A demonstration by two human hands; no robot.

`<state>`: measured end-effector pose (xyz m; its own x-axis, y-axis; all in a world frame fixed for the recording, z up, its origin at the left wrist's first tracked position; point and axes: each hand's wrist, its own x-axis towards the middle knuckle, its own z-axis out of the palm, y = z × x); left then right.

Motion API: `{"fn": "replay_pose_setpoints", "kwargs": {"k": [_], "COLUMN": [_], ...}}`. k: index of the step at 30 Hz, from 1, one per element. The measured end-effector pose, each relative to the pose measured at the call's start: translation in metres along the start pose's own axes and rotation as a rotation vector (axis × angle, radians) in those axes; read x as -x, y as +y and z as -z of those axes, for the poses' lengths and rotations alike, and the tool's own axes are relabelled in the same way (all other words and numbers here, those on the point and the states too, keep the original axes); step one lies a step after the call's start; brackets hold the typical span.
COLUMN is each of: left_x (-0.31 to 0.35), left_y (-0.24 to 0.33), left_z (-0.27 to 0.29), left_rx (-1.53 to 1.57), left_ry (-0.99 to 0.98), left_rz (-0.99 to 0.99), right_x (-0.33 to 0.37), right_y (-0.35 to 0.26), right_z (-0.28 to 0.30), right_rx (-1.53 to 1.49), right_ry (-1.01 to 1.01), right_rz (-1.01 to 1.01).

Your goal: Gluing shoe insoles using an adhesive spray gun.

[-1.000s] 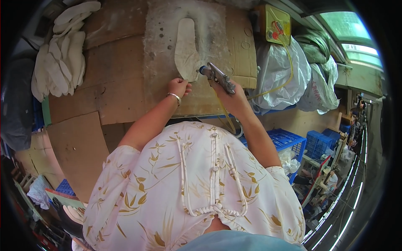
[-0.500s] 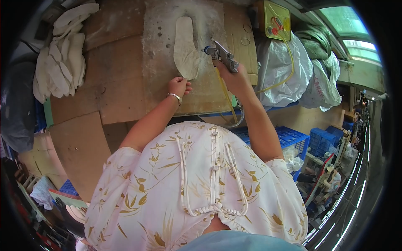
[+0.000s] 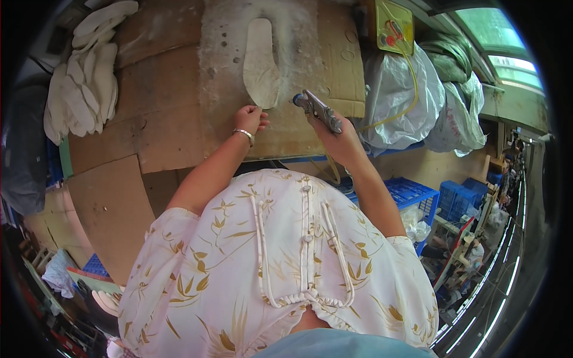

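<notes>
A pale insole (image 3: 261,65) lies flat on the whitish, residue-coated part of the cardboard (image 3: 221,119). My left hand (image 3: 249,119) is closed at the insole's near end, with thumb and fingertips pinching its edge. To the right of the insole, my right hand (image 3: 339,138) grips a metal spray gun (image 3: 321,112) whose blue-ringed nozzle points toward the insole, apart from it. A yellowish hose (image 3: 332,170) hangs below the gun.
Several pale insoles (image 3: 86,89) are piled at the far left. A yellow tin (image 3: 395,27) with a hose stands at the far right, above a white plastic bag (image 3: 391,101). Blue crates (image 3: 409,194) sit below the table's right side. A cardboard flap (image 3: 110,209) hangs at the near left.
My right hand has drawn the spray gun nearer to me, down toward the insole's near end. My left hand keeps its pinch on the insole's edge. The view has shifted slightly.
</notes>
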<state>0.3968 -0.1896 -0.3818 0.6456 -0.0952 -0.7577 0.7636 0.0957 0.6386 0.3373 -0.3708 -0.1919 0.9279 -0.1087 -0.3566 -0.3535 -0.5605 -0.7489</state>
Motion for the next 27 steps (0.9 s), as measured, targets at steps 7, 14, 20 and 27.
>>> {"fn": "replay_pose_setpoints", "kwargs": {"k": [7, 14, 20, 27], "left_x": [0.004, 0.004, 0.006, 0.006], "left_y": [0.002, 0.001, 0.002, 0.003], "left_z": [-0.002, 0.0, 0.0, 0.001], "left_rx": [-0.01, -0.005, 0.003, -0.007], "left_ry": [0.013, 0.013, 0.027, 0.012], "left_rz": [0.004, 0.01, -0.016, 0.003], "right_x": [-0.024, 0.011, 0.011, -0.018], "right_y": [0.0, 0.002, -0.01, -0.024], "right_z": [0.003, 0.006, -0.008, -0.016], "right_rx": [-0.055, 0.107, 0.055, -0.015], "right_ry": [0.075, -0.037, -0.099, -0.062], "right_rz": [0.082, -0.06, -0.006, -0.004]}}
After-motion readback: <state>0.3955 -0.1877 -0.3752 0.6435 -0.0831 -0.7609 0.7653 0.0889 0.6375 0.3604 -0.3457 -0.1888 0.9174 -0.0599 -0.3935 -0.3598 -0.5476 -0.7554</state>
